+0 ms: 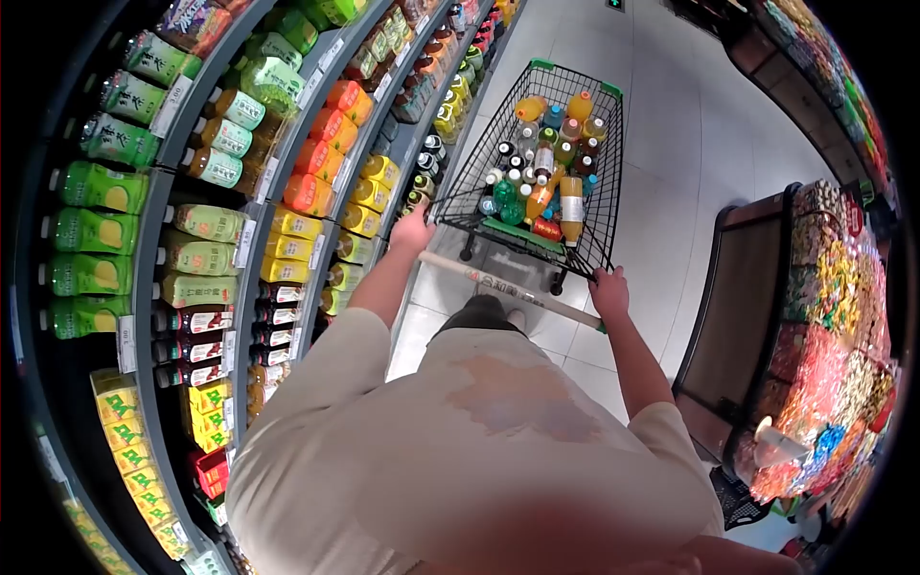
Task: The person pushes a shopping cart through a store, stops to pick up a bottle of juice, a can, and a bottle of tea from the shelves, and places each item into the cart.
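Note:
A black wire shopping cart (621, 153) with green corner pieces stands in front of me. My left hand (412, 231) is closed round its near left corner, just above the end of the pale handlebar (508, 287). At the near right corner, my right hand (610, 291) grips the dark frame with bent fingers. Several drink bottles lie and stand in the basket, among them a green bottle (507, 199), a tall bottle with a white label (571, 209) and a round orange bottle (529, 108). Some bottles are partly hidden under others.
Shelves of bottled drinks run along my left, with green bottles (96, 240), orange-labelled bottles (313, 161) and yellow cartons (134, 450). On my right stands a display bin (738, 287) heaped with colourful wrapped packets (824, 374). The tiled floor (661, 125) stretches ahead between them.

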Tool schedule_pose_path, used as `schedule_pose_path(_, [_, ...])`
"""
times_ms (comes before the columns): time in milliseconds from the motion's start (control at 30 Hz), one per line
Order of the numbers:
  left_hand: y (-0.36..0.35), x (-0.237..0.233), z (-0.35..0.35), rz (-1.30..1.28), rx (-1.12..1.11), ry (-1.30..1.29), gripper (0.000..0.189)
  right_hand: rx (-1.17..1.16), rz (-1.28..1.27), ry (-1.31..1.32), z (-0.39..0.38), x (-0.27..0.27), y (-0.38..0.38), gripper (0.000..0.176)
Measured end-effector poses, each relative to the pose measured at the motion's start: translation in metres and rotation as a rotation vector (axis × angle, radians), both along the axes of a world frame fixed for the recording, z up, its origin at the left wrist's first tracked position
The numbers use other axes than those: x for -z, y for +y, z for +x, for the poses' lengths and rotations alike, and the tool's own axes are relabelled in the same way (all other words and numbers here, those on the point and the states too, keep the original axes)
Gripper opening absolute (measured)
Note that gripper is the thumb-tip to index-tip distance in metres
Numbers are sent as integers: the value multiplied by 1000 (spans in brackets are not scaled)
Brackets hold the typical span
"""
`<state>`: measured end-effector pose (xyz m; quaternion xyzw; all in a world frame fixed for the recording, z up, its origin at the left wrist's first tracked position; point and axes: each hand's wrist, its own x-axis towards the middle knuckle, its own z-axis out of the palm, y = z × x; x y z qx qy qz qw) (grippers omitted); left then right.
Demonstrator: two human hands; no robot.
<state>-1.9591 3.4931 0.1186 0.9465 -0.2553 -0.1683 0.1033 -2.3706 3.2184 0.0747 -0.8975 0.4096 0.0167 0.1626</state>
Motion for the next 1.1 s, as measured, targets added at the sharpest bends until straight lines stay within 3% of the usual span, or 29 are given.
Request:
schedule_pose_path(167, [50,-15,-39,24,-31,76,52,7,13,4,-29,3,52,23])
schedule_pose_path(467, [146,31,-68,-93,62,24,56,-31,-31,79,-66,31,136,22])
schedule_pose_path(1100, [290,59,-135,-224,54,-26,47,-4,-30,184,-125,59,283,25])
